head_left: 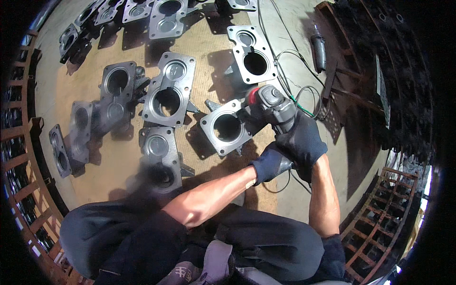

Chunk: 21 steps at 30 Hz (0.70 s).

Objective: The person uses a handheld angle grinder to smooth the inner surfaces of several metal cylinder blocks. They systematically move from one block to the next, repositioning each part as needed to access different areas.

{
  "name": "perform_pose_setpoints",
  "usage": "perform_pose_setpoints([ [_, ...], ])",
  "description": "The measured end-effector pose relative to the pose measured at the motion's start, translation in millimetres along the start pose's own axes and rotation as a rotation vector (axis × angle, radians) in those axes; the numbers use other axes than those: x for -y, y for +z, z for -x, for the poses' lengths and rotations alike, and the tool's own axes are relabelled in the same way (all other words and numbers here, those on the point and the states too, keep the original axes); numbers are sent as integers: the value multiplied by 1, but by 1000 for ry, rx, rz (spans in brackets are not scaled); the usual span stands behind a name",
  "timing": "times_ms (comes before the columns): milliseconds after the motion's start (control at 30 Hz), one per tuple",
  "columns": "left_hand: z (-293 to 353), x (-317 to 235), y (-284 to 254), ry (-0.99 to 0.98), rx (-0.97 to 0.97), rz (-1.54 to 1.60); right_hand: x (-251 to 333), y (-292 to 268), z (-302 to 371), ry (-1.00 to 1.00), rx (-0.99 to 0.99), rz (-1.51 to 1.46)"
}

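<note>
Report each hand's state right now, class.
Left hand: closed, holding the angle grinder toward its rear.
Right hand: closed around it, farther forward.

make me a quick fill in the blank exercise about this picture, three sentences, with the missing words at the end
1. The left hand and the right hand both wear dark ____.
2. Both hands hold the grinder, and the blurred edge at its head is coloured ____.
3. In the picture, the casting nearest the grinder has its large round opening to the grinder's ____.

Missing words: gloves; red; left
</note>
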<state>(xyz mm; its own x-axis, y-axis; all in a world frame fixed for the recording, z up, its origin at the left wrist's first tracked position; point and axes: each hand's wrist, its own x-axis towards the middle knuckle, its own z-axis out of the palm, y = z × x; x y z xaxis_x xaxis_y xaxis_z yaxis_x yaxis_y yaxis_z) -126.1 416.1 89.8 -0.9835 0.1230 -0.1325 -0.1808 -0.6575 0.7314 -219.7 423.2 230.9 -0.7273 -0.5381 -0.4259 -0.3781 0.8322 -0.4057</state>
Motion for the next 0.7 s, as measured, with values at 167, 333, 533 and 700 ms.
perform_pose_setpoints([
  [167, 25, 0, 4, -65, -106, 381, 11, 14, 1, -43, 25, 32],
  [333, 41, -10, 22, -238, -225, 810, 18, 11, 13, -21, 153, 119],
  [533, -7, 2, 21, 22, -54, -326, -26, -3, 4, 27, -55, -46],
  [700, -22, 28, -5, 33, -17, -93, -1, -10, -8, 79, 33, 38],
])
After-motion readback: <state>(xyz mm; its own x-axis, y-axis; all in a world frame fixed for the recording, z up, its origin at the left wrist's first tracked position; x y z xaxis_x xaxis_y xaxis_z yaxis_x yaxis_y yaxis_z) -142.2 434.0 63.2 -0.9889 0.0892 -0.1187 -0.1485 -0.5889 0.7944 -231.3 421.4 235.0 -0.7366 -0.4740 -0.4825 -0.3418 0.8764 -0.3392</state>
